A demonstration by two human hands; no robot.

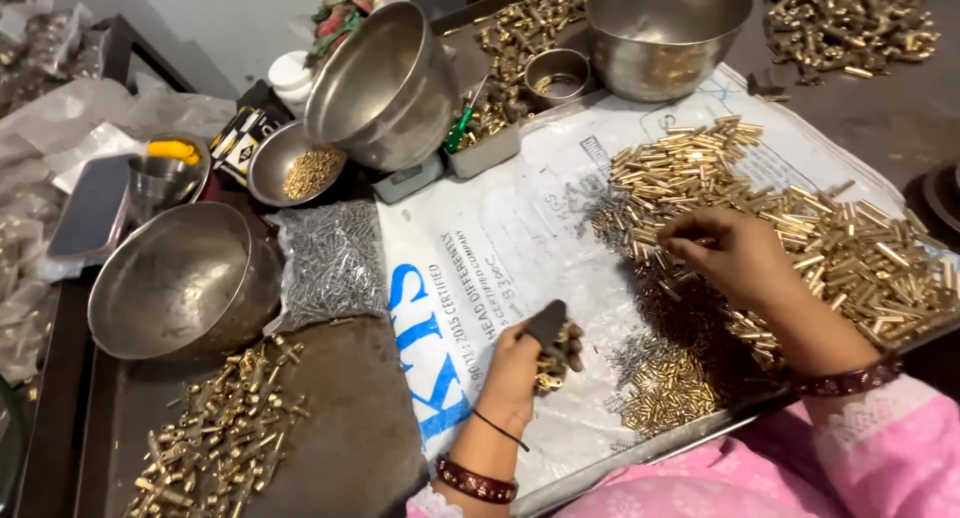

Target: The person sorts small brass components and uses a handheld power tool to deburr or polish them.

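Note:
My left hand [522,366] hovers low over a white printed sack [500,238] spread on the table, gripping a small dark tool [547,325] with a few brass parts bunched under its fingers. My right hand [728,253] reaches into a wide heap of short brass tubes [850,248], its fingertips pinched on one tube at the heap's left edge. A smaller pile of brass pieces and thin grey pins [665,378] lies between my two hands. Both wrists wear dark red bangles, and my sleeves are pink.
Empty steel bowls stand at the left [180,278], tilted at the top centre [385,83] and at the top right [668,33]. A small dish of brass bits [300,168], a clear bag of grey screws [330,263] and heaps of assembled brass fittings [225,433] [850,18] surround them.

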